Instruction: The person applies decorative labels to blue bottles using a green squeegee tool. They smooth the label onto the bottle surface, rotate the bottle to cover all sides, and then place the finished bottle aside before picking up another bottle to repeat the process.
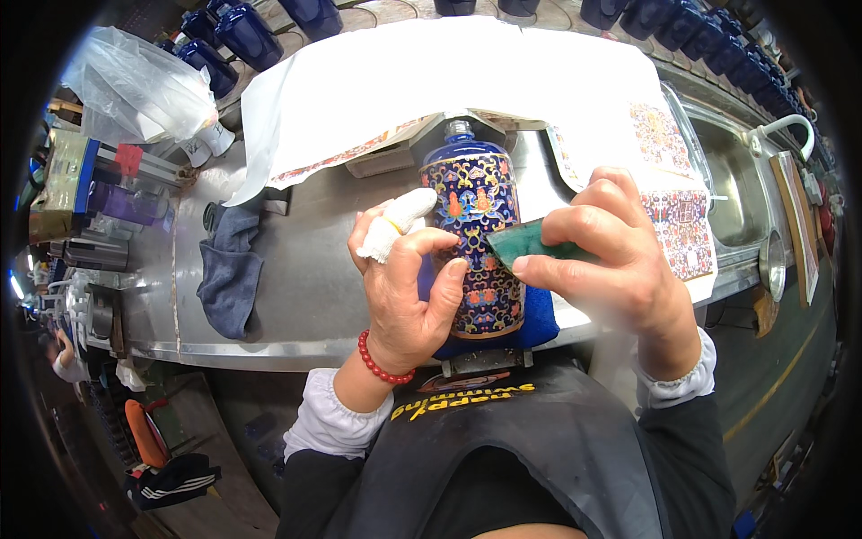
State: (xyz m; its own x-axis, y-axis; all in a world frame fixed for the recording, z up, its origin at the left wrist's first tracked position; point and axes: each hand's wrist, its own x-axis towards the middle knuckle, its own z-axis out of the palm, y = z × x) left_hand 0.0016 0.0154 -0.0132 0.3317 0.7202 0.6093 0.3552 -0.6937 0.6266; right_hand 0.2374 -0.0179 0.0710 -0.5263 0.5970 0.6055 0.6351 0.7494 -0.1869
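Note:
A dark blue bottle (pixel 474 202) with a colourful floral pattern lies in front of me, its neck pointing away. My left hand (pixel 406 292) curls against its left side, thumb and forefinger on the pattern. One finger of that hand wears a white cloth cover (pixel 400 225), and a red bead bracelet (pixel 384 361) circles the wrist. In my right hand (pixel 620 260) is a flat green scraper (pixel 525 245), pinched between thumb and fingers. The scraper's edge meets the bottle's right side. Under the bottle's near end shows a blue cloth pad (pixel 541 316).
White sheets (pixel 449 67) cover the far part of the metal worktop (pixel 314 260), with patterned decal sheets (pixel 678 225) at right. A grey-blue cloth (pixel 229 274) lies left. Beyond stand several blue bottles (pixel 247 36). A sink (pixel 732 180) with a faucet (pixel 790 126) is right.

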